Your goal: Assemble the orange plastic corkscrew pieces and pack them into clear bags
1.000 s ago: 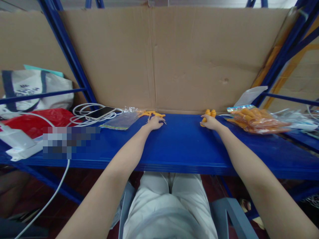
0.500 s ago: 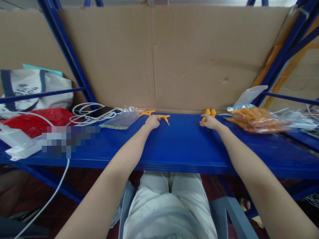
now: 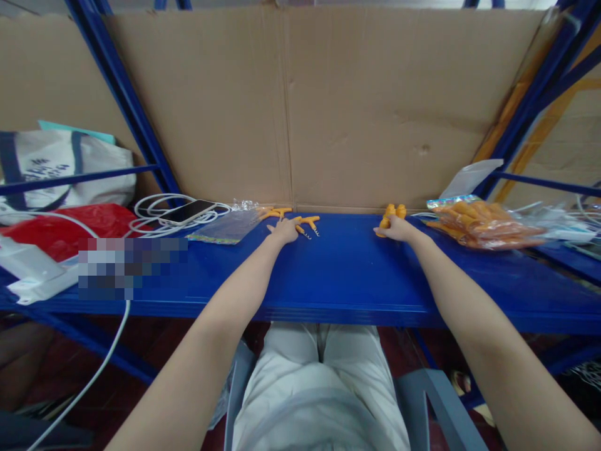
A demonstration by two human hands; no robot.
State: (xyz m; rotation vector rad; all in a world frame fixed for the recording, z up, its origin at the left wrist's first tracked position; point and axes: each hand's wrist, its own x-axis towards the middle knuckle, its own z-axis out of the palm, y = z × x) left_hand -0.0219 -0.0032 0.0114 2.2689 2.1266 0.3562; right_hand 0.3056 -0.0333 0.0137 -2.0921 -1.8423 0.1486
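My left hand (image 3: 284,232) rests on the blue shelf with its fingers on an orange corkscrew (image 3: 300,230); the metal spiral points toward me and the hand hides most of the handle. Beside it on the right lies another orange corkscrew (image 3: 310,222). Behind the hand, orange handles (image 3: 276,213) lie near the cardboard. My right hand (image 3: 398,229) closes on a ridged orange piece (image 3: 384,224), partly covered by the fingers. A similar ridged orange piece (image 3: 400,211) stands just behind that hand.
At left lie a flat clear bag (image 3: 225,230), a phone (image 3: 190,212) on coiled white cable, a red bag (image 3: 77,227) and a white power strip (image 3: 42,269). A clear bag of orange pieces (image 3: 488,225) sits at right. Cardboard (image 3: 375,113) walls the back.
My left hand has shifted slightly, and a second corkscrew spiral now shows beside the first. My right hand stays at the orange pieces, almost unmoved.
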